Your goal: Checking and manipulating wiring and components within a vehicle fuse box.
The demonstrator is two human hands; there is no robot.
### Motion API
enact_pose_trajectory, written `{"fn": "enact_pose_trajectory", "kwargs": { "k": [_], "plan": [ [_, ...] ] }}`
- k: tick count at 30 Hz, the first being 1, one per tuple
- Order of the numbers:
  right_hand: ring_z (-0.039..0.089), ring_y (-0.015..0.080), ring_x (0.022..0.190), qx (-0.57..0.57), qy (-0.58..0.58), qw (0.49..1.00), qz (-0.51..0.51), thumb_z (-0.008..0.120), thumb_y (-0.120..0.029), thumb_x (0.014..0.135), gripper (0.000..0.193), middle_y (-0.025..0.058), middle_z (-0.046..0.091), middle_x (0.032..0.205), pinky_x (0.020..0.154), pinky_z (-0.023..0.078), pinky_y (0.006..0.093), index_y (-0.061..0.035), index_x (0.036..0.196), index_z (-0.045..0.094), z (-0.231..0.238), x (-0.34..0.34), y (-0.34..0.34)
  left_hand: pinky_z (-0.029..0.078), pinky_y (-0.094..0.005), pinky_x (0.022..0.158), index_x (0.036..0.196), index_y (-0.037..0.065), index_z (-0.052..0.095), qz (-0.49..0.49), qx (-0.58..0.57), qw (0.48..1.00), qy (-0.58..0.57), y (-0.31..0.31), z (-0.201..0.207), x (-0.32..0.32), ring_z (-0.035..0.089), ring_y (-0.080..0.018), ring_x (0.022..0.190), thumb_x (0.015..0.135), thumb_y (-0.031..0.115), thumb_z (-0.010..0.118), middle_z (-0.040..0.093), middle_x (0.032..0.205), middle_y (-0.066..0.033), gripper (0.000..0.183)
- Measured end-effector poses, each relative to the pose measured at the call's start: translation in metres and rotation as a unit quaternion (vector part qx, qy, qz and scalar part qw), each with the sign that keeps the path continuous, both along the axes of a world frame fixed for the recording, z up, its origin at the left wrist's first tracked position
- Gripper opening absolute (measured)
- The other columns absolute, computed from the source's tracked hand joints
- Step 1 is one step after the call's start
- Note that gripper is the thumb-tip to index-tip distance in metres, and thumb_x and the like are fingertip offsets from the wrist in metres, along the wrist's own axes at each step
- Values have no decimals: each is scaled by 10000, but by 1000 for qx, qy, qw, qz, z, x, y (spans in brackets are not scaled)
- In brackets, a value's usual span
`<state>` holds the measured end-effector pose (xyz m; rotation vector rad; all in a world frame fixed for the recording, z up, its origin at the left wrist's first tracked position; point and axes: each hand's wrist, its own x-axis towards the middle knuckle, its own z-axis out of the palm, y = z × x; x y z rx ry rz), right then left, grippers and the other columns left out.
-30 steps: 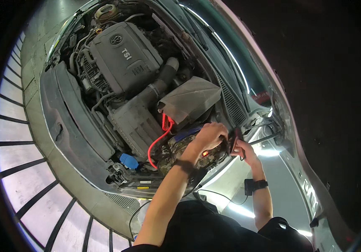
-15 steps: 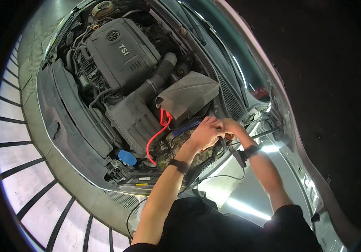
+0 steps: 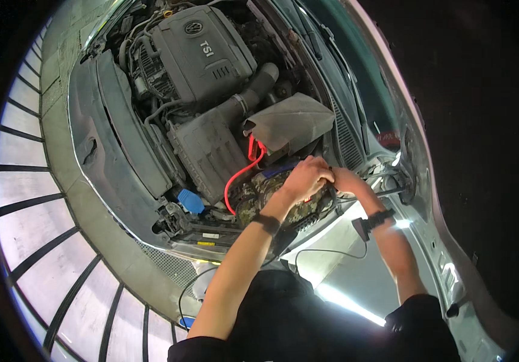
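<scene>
At the right side of the engine bay my two hands meet over a camouflage bag (image 3: 292, 202) with a blue edge. My left hand (image 3: 309, 179) is closed, its fingers curled close to the right hand. What it grips is hidden. My right hand (image 3: 347, 181) is also closed, fingertips bent inward beside the left; something dark sits just below them, too unclear to name. A red clamp (image 3: 253, 148) sits under the edge of a grey fabric cover (image 3: 292, 123). From it a red cable (image 3: 238, 174) curves down to the bag.
A dark engine cover (image 3: 208, 54) and black air filter box (image 3: 208, 151) fill the bay. A blue cap (image 3: 190, 201) stands near the front edge. The car's fender (image 3: 386, 271) runs along the right. A thin black cable (image 3: 332, 250) hangs by my right forearm.
The view has shifted, so the car appears farther right and slightly higher. My hands remain together over the bag, with a small change in finger position.
</scene>
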<state>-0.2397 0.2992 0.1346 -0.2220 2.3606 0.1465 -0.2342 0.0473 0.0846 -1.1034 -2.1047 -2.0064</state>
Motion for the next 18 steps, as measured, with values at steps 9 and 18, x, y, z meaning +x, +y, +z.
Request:
{"fn": "enact_pose_trajectory", "kwargs": {
  "k": [9,18],
  "plan": [
    [762,299,1028,276,-66,932,223,775,-150,824,318,112,776,1062,823,604,446,-100,1135,733,0,-5,-36,530,-461,923,994,83,760,93,-31,994,-48,-31,15,19,657,-334,1058,855,31,708,719,1013,-112,157],
    [710,441,1035,58,68,985,147,605,-173,920,260,237,748,1060,900,579,501,3,1025,766,60,-61,-117,531,-519,925,1263,28,617,358,-256,863,-248,-161,-31,47,633,-430,1117,982,284,640,684,1159,-187,381]
  ]
}}
